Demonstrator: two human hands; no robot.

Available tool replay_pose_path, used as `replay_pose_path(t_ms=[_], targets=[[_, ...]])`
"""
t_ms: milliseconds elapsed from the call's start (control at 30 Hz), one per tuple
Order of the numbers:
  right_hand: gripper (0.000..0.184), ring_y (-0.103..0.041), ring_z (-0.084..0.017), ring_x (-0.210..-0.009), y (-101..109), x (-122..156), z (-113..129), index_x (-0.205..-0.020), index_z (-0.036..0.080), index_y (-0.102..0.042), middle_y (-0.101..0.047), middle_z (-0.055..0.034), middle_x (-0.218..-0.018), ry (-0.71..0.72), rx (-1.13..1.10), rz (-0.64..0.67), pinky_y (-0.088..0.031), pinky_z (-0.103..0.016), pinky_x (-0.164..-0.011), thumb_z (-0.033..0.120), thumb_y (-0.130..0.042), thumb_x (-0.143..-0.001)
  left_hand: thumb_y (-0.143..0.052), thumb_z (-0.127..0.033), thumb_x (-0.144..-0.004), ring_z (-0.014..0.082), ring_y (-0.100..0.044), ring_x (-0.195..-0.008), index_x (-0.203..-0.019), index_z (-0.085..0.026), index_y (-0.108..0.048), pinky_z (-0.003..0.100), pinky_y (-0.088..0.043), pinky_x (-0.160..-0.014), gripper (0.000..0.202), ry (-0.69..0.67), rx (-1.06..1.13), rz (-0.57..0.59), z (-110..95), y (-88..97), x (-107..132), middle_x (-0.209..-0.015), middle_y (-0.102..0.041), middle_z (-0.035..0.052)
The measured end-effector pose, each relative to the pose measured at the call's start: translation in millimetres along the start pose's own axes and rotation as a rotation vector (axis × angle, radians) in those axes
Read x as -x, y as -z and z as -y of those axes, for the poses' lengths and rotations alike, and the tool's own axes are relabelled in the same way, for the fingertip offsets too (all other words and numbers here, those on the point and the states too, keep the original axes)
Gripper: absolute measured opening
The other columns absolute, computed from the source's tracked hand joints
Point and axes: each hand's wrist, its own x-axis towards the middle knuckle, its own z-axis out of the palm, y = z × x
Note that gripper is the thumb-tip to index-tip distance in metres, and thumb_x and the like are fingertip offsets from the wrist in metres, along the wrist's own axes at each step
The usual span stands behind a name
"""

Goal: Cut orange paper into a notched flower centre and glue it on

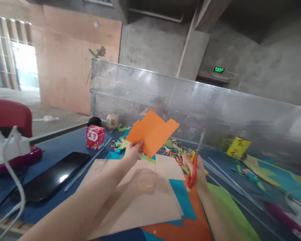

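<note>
My left hand (133, 152) pinches the lower edge of an orange sheet of paper (153, 132), which is held up above the table and has notched, cut edges. In my right hand (194, 164) is a pair of scissors (193, 170) with red and yellow handles, blades pointing up and away from the orange paper. Whether the blades are apart is blurred. Beneath both hands lie pale pinkish paper sheets (140, 204), over blue paper (182, 197) and more orange sheets. Several cut paper strips (174, 147) are heaped behind the hands.
A black phone (55, 174) and a pink-red box (95, 138) stand to the left, near a white charger with cables (11, 147). Thin clear rods (224, 175) and a yellow packet (238, 147) lie right. A perforated metal partition (140, 87) closes the table's far side; a person is behind it.
</note>
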Motion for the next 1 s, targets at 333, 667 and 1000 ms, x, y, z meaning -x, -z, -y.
replay_pose_path(t_ms=[333,667,1000], targets=[[0.024,-0.055,-0.021,-0.059,-5,6,-14,-0.063,0.023,-0.051,-0.057,0.0004,-0.061,-0.077,0.409,0.231,-0.042,-0.034,-0.059,0.044,-0.061,-0.063,-0.077,-0.019,-0.045,0.0230,-0.064,-0.086,-0.078,-0.015,-0.063,0.031,-0.051,-0.073,0.036,-0.093,0.088,0.009,-11,5.6,-9,-0.087,-0.070,0.0063],[0.026,-0.057,-0.021,-0.064,-4,8,-12,-0.070,0.022,-0.052,-0.057,-0.0006,-0.064,-0.113,0.483,0.325,-0.044,-0.032,-0.061,0.047,-0.056,-0.063,-0.079,-0.025,-0.041,0.0253,-0.063,-0.088,-0.079,-0.014,-0.064,0.035,-0.050,-0.078,0.043,-0.108,0.034,-0.012,-11,8.7,-10,-0.089,-0.069,0.0075],[0.029,-0.058,-0.025,-0.068,5,-2,-10,-0.064,0.022,-0.052,-0.061,-0.0041,-0.065,-0.082,0.536,0.267,-0.045,-0.035,-0.062,0.051,-0.051,-0.064,-0.078,-0.030,-0.043,0.0210,-0.064,-0.081,-0.078,-0.018,-0.064,0.032,-0.049,-0.076,0.040,-0.154,-0.033,-0.047,-23,23.6,-23,-0.085,-0.070,0.0047]])
